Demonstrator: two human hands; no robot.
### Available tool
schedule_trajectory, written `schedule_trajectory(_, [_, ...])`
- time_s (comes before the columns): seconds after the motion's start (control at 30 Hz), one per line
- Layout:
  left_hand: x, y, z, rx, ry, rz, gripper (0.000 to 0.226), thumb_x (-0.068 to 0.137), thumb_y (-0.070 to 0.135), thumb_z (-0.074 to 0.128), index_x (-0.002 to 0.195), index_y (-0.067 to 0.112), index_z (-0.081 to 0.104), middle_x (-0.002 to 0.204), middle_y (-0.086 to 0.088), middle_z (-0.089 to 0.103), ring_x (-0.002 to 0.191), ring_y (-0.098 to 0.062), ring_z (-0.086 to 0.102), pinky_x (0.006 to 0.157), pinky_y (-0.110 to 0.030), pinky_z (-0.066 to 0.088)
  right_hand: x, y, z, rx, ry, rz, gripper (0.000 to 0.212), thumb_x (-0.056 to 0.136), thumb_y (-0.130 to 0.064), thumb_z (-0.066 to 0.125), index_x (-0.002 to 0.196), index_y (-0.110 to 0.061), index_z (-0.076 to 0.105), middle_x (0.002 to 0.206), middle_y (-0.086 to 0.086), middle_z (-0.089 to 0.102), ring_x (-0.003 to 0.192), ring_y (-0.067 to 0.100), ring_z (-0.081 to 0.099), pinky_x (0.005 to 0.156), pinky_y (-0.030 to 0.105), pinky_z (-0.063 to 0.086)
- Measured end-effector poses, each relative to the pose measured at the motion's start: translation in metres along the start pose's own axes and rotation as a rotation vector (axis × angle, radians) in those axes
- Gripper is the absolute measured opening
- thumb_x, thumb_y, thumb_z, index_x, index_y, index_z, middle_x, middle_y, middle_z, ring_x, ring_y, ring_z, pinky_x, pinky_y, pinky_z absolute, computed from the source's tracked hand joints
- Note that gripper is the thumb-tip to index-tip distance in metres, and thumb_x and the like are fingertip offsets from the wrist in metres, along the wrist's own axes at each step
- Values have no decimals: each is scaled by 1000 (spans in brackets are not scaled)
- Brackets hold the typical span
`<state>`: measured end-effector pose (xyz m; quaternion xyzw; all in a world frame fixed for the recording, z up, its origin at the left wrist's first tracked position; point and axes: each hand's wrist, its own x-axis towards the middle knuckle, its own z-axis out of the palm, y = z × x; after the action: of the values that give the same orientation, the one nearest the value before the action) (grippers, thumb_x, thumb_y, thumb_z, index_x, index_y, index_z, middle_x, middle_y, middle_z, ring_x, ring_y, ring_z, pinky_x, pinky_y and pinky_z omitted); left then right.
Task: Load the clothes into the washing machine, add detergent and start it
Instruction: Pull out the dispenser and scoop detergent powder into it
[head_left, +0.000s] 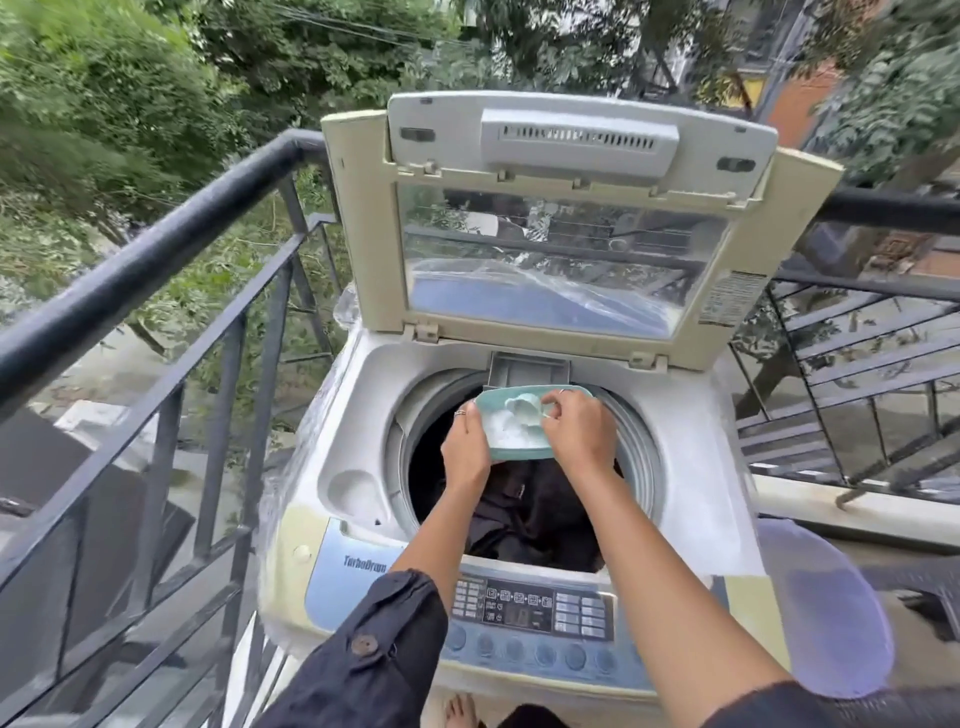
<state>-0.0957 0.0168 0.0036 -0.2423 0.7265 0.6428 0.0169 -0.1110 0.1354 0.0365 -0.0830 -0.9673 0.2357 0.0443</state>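
A top-loading washing machine (691, 499) stands before me with its lid (566, 234) raised upright. Dark clothes (540, 514) lie inside the drum. Over the drum's far side, my left hand (465, 452) grips the left edge of a teal detergent box (511, 449) holding white powder. My right hand (576, 428) reaches into the box, fingers pinched on a pale scoop (524, 410). A grey detergent drawer slot (530, 371) sits just behind the box. The control panel (530, 613) with buttons runs along the machine's near edge.
A black metal railing (156, 260) runs along the left side of the balcony and continues behind the machine on the right (883, 208). A round pale blue object (826, 608) rests right of the machine. My bare foot (460, 712) shows below. Trees fill the background.
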Motion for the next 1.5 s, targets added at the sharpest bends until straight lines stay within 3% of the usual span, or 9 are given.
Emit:
schedule_trajectory(0.17, [12,-3,-4,-26,-45,-19,43,101,42,31,121,17,59,110,-2,61,103,-19,58,97,-34,46,0,-8,17,-67,17,-63,39,85,-1,51,121,-11,64,115,8,66,108,27,60,90,34,45])
schedule_trajectory(0.37, [20,-12,-3,13,-59,-17,44,102,37,27,124,14,57,107,2,55,99,-13,50,85,-24,34,8,-19,22,-36,-232,-122,35,79,-7,60,112,-13,69,102,7,72,100,24,64,90,32,47])
schedule_trajectory(0.57, [24,-26,5,79,-74,-28,46,102,38,25,129,16,55,127,-6,58,117,-21,52,97,-29,35,15,-15,20,-11,-429,-59,29,75,-8,65,102,-10,73,101,3,73,100,19,65,91,26,48])
schedule_trajectory(0.87, [31,-34,14,111,-104,-28,46,102,37,23,127,18,56,123,-4,59,116,-21,53,95,-28,35,33,-4,17,119,-689,152,24,70,-5,74,93,-6,74,81,-1,66,63,11,56,69,24,48])
schedule_trajectory(1.0, [39,-31,17,182,-134,23,45,102,32,19,120,22,60,114,0,63,109,-20,56,95,-32,39,40,9,21,298,-707,310,35,66,0,71,99,13,67,75,5,64,66,16,50,67,26,43])
schedule_trajectory(1.1, [44,-30,18,169,-134,7,45,102,34,20,121,23,59,117,0,63,109,-19,56,97,-33,39,41,16,23,467,-710,377,5,73,2,71,77,2,70,72,-5,59,78,13,55,71,22,41])
schedule_trajectory(1.17, [46,-29,20,157,-129,-8,46,101,36,21,124,22,58,121,-3,62,114,-21,55,104,-37,39,43,21,24,592,-688,422,8,75,6,69,78,-2,69,73,-6,61,83,14,57,71,21,43])
schedule_trajectory(1.33, [52,-29,21,124,-123,-49,46,102,38,22,125,21,58,117,0,59,116,-22,53,107,-39,38,59,28,18,694,-557,527,16,76,5,70,91,4,70,43,-10,63,43,2,58,48,15,43])
schedule_trajectory(1.5, [56,-29,23,127,-148,-58,46,101,38,21,121,22,59,115,0,59,114,-22,53,104,-40,39,80,20,6,706,-387,520,25,75,7,70,99,4,68,37,-10,59,39,1,57,43,12,45])
